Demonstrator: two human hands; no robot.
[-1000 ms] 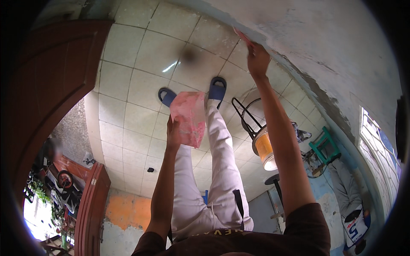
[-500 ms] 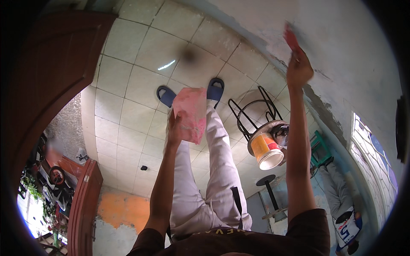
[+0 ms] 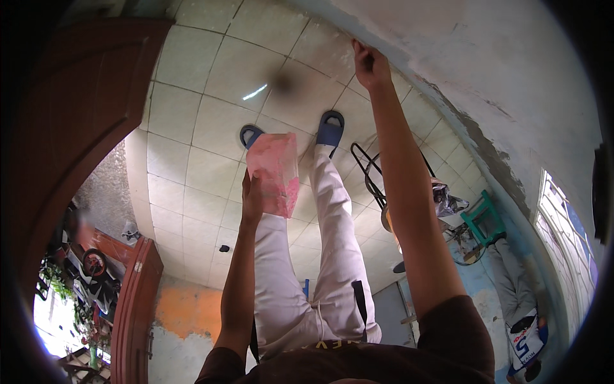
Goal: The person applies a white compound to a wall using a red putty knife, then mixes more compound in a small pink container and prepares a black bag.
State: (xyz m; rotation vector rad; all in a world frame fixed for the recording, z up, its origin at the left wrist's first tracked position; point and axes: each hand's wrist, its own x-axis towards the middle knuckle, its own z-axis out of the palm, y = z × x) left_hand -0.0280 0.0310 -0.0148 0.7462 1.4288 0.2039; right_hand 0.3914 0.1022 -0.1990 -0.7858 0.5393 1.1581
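Note:
A pink sheet (image 3: 274, 160), dusty and creased with paler patches, is in my left hand (image 3: 252, 192). My left thumb lies over its near left edge while the other fingers are hidden behind it. The sheet hangs above my legs, between the blue slippers (image 3: 330, 127). My right hand (image 3: 371, 65) is stretched far forward, close to the foot of the pale wall (image 3: 499, 83). Its fingers are curled inward, and whatever lies inside them, if anything, cannot be made out.
A black-legged stool (image 3: 366, 166) stands right of my legs, mostly behind my right forearm. Farther right are a green plastic stool (image 3: 484, 217) and a person in grey trousers (image 3: 510, 275). A brown door (image 3: 77, 96) is at the left. A small black object (image 3: 224, 248) lies on the tiles.
My right hand has swung left and down from the wall face, and its fingers have curled. My right forearm now covers most of the bucket. The pink sheet has shifted slightly left.

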